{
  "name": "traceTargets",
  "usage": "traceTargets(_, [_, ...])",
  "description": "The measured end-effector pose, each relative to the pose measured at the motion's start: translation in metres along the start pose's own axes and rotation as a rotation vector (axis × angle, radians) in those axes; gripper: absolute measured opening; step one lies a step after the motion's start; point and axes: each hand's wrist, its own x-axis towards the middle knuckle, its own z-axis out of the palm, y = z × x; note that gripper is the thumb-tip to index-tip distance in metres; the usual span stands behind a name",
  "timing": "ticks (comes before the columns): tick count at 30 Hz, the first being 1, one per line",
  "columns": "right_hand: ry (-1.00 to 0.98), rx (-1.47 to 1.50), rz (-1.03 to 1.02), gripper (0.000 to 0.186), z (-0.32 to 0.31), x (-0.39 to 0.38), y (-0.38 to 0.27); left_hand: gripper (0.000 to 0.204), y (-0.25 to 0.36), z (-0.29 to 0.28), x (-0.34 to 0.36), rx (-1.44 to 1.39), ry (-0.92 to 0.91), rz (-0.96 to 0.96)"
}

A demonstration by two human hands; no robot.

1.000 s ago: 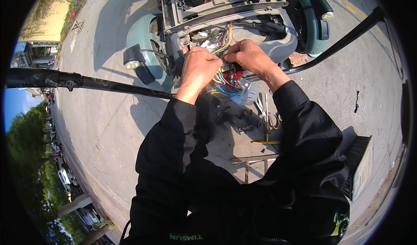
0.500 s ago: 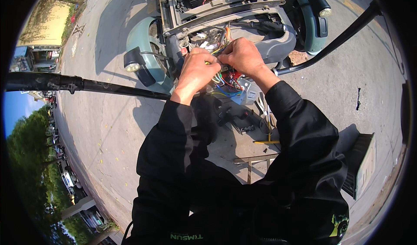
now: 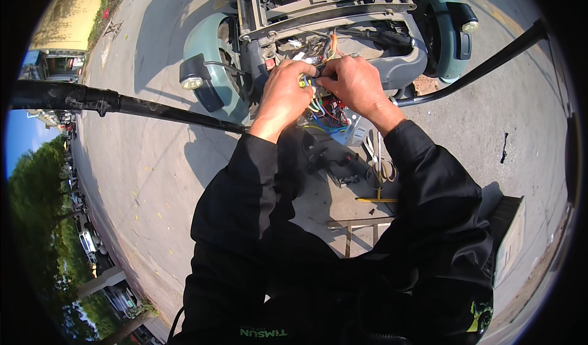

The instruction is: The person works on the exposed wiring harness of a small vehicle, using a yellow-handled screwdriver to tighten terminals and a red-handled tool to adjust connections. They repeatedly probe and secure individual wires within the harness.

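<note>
My left hand [image 3: 288,93] and my right hand [image 3: 355,83] meet over the open frame of a small teal vehicle. Both have their fingertips pinched on thin wires [image 3: 315,104], and the exact spot between them is partly hidden. A bit of yellow shows at the left fingers. Below the hands, coloured wires run down to a silver box [image 3: 360,131] with a label. Orange and white wires [image 3: 334,44] rise behind the knuckles. Close to my right forearm lie scissors [image 3: 372,151] and a yellow-handled tool [image 3: 375,200].
Black tubes flank the work at the left [image 3: 141,108] and right [image 3: 484,69]. Teal fenders with lamps stand on both sides, the left lamp [image 3: 193,75] nearest my left arm. A low stand [image 3: 361,222] is below. A dark panel [image 3: 507,235] leans at the right.
The vehicle and both hands sit slightly further right in the picture. My fingers have shifted their pinch a little, and the right hand is turned more over the wires.
</note>
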Motion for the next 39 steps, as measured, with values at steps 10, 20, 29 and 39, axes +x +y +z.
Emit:
traceTargets(10, [0.14,0.215,0.17,0.013,0.011,-0.022,-0.013,0.019,0.009,0.004,0.02,-0.002,0.024,-0.122])
traceTargets(20, [-0.003,0.429,0.115,0.024,0.001,-0.032,0.008,0.033,0.009,0.002,0.032,0.091,-0.101,-0.216])
traceTargets(29, [0.323,0.515,0.329,0.02,0.013,-0.092,-0.013,0.042,-0.002,0.0,0.032,0.095,-0.129,-0.16])
traceTargets(39, [0.233,0.669,0.348,0.022,0.055,-0.108,-0.012,0.038,-0.009,0.004,0.031,0.03,-0.128,-0.103])
